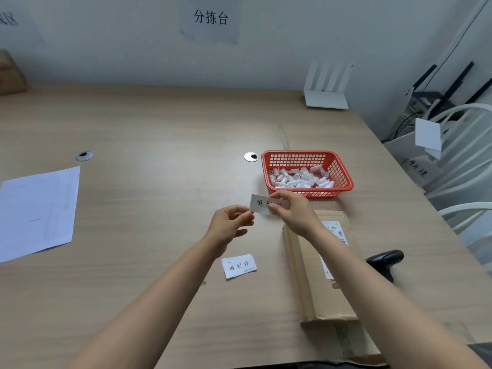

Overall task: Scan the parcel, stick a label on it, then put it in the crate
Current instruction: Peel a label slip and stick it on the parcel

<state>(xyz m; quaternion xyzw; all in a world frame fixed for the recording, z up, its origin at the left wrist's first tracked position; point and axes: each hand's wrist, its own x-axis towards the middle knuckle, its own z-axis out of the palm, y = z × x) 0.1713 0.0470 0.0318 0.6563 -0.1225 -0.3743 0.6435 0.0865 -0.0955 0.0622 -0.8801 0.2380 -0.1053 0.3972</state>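
Pinching one label [262, 204], both hands [291, 213] seemingly peel it.

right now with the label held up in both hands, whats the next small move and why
Probably finish peeling the backing off the label, then bring it down to the parcel. The left hand pinches its left corner and the right hand grips its right end, above the table. The parcel lies flat just below the right forearm, and the scanner is already set down beside it.

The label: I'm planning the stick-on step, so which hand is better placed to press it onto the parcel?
Probably the right hand: it pinches the label directly above the parcel; the left hand sits farther away.
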